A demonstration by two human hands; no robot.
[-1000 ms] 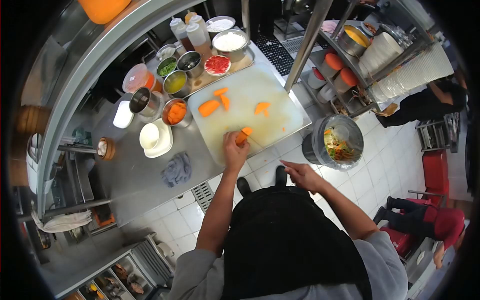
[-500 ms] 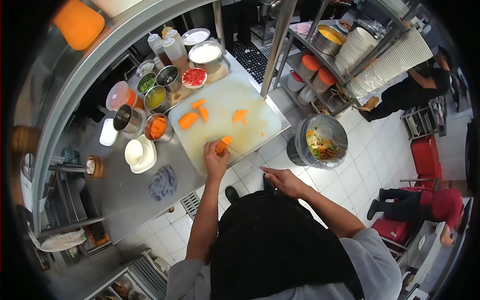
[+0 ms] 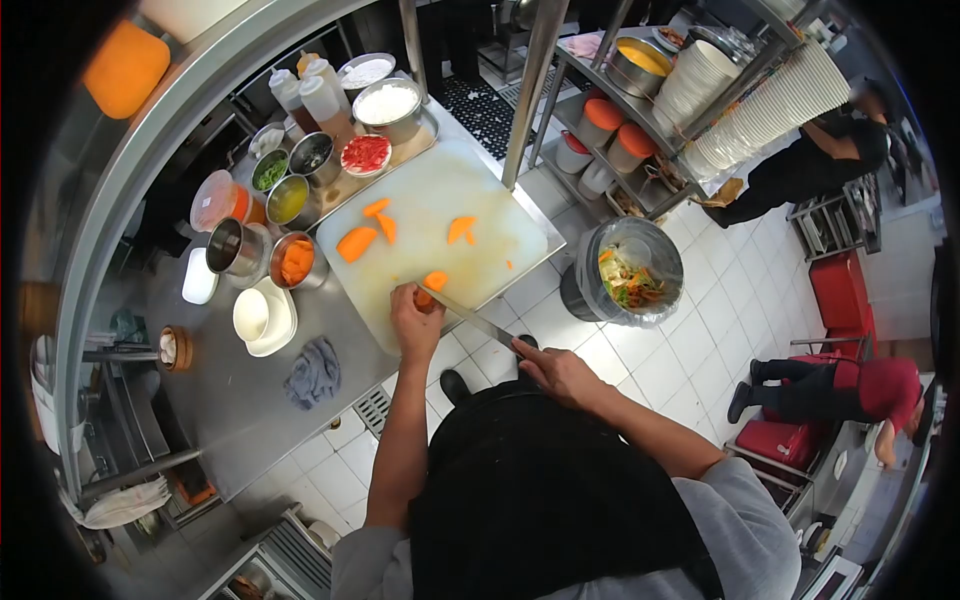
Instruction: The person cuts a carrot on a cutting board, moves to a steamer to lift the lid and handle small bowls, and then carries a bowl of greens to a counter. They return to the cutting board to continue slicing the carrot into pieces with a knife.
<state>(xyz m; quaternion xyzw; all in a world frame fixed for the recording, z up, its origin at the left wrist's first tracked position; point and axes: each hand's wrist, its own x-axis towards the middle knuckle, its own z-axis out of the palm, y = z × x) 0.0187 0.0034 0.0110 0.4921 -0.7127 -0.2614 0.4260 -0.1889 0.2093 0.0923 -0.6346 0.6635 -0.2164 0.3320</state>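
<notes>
My left hand (image 3: 415, 322) is closed around a piece of carrot (image 3: 435, 281) near the front edge of the white cutting board (image 3: 490, 190). In my right hand (image 3: 556, 373) is a knife (image 3: 482, 323), gripped by its handle. Its blade slants up and left, with the tip end beside my left fingers at the carrot; whether it touches cannot be made out. Farther back on the board lie a large carrot chunk (image 3: 356, 243), a few smaller pieces (image 3: 387, 228) and a cut carrot piece (image 3: 461, 229).
Left of the board stand a metal pot of carrot pieces (image 3: 297, 260), white bowls (image 3: 252, 316) and a grey cloth (image 3: 313, 373). Squeeze bottles (image 3: 320, 98) stand behind. A lined bin of scraps (image 3: 636, 275) is at the right. Two other people are farther right.
The knife blade now shows plainly, reaching to the carrot under my left hand. My right hand has moved slightly left. The whole view has shifted a little.
</notes>
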